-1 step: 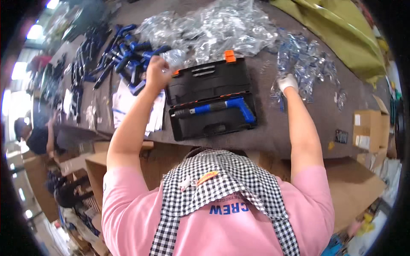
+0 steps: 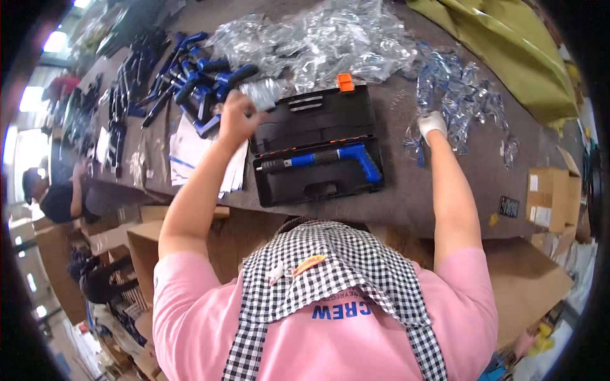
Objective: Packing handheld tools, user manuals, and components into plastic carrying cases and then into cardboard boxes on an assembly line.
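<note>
My bare left hand [image 2: 239, 119] is at the upper left corner of an open black plastic case [image 2: 318, 192], fingers pinched on a crumpled clear plastic bag [image 2: 264, 93]. In the case's lower half lies a long tool [image 2: 327, 156] with a black barrel and a blue pistol grip. Its raised lid [image 2: 311, 124] has an orange latch [image 2: 345, 82]. My right hand [image 2: 433, 124], in a white glove, reaches into a pile of clear packets with bluish contents [image 2: 454, 95]. Its fingers look curled on a packet, with their tips partly hidden.
Several blue and black tools [image 2: 197, 82] are heaped at the left, beside white paper sheets [image 2: 184, 152]. Crumpled clear bags [image 2: 324, 44] cover the far middle. A yellow-green sheet [image 2: 508, 57] lies far right, a cardboard box [image 2: 549, 197] nearer. Another person [image 2: 57, 197] is at the far left.
My left hand has come slightly nearer to me, and the clear bag by its fingers has shifted right and nearer. My right hand stays at the packet pile. The tool still lies in the case.
</note>
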